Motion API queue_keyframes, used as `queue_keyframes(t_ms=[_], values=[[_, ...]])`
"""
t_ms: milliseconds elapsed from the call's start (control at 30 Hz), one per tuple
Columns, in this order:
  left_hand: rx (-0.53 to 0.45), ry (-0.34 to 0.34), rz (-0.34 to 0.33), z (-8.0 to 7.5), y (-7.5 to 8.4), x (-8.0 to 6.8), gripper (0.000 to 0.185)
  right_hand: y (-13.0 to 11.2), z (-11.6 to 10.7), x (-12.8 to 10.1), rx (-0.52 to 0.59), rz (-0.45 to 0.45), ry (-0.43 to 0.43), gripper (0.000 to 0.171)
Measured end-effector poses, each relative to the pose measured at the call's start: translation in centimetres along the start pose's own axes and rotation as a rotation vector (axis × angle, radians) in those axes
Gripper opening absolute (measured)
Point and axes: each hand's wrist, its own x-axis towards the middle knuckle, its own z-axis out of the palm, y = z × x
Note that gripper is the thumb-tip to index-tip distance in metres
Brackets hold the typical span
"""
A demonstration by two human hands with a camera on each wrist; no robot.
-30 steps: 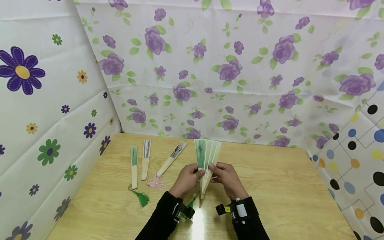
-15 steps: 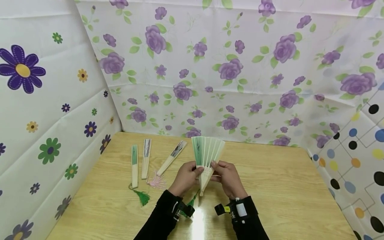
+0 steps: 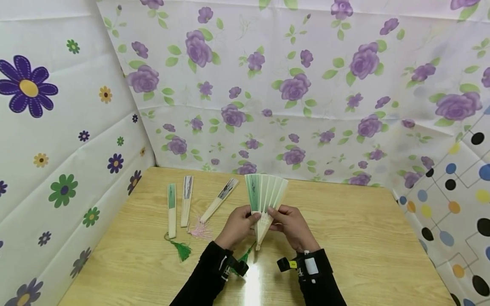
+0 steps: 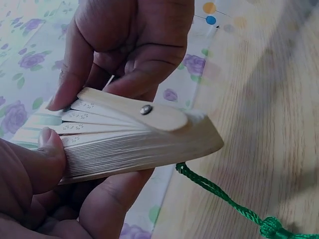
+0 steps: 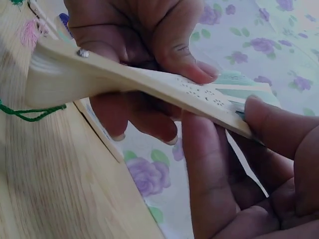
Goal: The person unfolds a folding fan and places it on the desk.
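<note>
My left hand [image 3: 236, 226] and right hand [image 3: 294, 226] pinch the fan [image 3: 265, 199], spread wider than 1 second ago but still partly folded.

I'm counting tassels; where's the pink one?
Head view, centre-left: the pink tassel lies by the lower end of the slanted folded fan, near the left hand.

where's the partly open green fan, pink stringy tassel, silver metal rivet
Partly open green fan [image 3: 266, 195], head view, on pleats
Pink stringy tassel [image 3: 200, 230], head view, on strands
Silver metal rivet [image 4: 146, 109], left wrist view, on face
</note>
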Motion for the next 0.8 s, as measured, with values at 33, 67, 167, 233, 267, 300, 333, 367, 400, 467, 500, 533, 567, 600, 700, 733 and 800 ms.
queue_keyframes(t_ms=[33,67,167,233,267,300,333,367,400,467,500,533,567,600,700,733,800], values=[[-0.005,0.0,-0.001,0.01,0.01,-0.01,0.038,-0.03,0.0,-0.01,0.005,0.001,-0.002,0.036],[-0.007,0.002,-0.002,0.02,0.02,-0.02,0.038,-0.07,0.01,-0.03,0.006,-0.001,-0.004,0.037],[-0.012,0.005,-0.002,0.07,0.04,-0.02,0.038,-0.16,0.22,-0.08,0.027,0.001,0.009,0.038],[-0.006,0.011,0.005,0.1,0.07,0.0,0.038,-0.19,0.41,-0.08,0.042,0.0,0.028,0.038],[0.007,0.023,0.012,0.1,0.1,0.02,0.038,-0.19,0.49,-0.08,0.053,-0.001,0.043,0.037],[0.019,0.032,0.02,0.1,0.16,0.04,0.038,-0.18,0.57,-0.08,0.069,-0.001,0.06,0.036],[0.031,0.046,0.024,0.1,0.19,0.05,0.037,-0.16,0.65,-0.07,0.08,-0.001,0.075,0.036],[0.044,0.058,0.032,0.08,0.21,0.07,0.037,-0.15,0.74,-0.08,0.087,-0.003,0.087,0.035],[0.057,0.07,0.037,0.08,0.23,0.09,0.037,-0.13,0.8,-0.08,0.093,-0.006,0.097,0.034],[0.078,0.091,0.042,0.04,0.25,0.16,0.036,-0.09,0.89,-0.06,0.102,-0.01,0.112,0.034],[0.077,0.091,0.043,0.03,0.25,0.18,0.036,-0.1,0.91,-0.06,0.101,-0.013,0.113,0.033],[0.078,0.091,0.041,0.02,0.26,0.18,0.036,-0.1,0.93,-0.05,0.099,-0.015,0.112,0.033],[0.077,0.088,0.04,-0.01,0.28,0.16,0.036,-0.09,0.89,-0.06,0.096,-0.017,0.107,0.033],[0.072,0.083,0.037,-0.04,0.32,0.13,0.036,-0.06,0.82,-0.02,0.094,-0.018,0.1,0.033],[0.059,0.067,0.03,-0.11,0.39,-0.02,0.038,-0.01,0.53,-0.01,0.08,-0.026,0.07,0.033],[0.054,0.063,0.026,-0.13,0.41,-0.08,0.038,0.03,0.43,0.03,0.078,-0.028,0.062,0.033],[0.043,0.06,0.02,-0.13,0.4,-0.11,0.038,0.08,0.33,0.07,0.073,-0.033,0.056,0.033]])
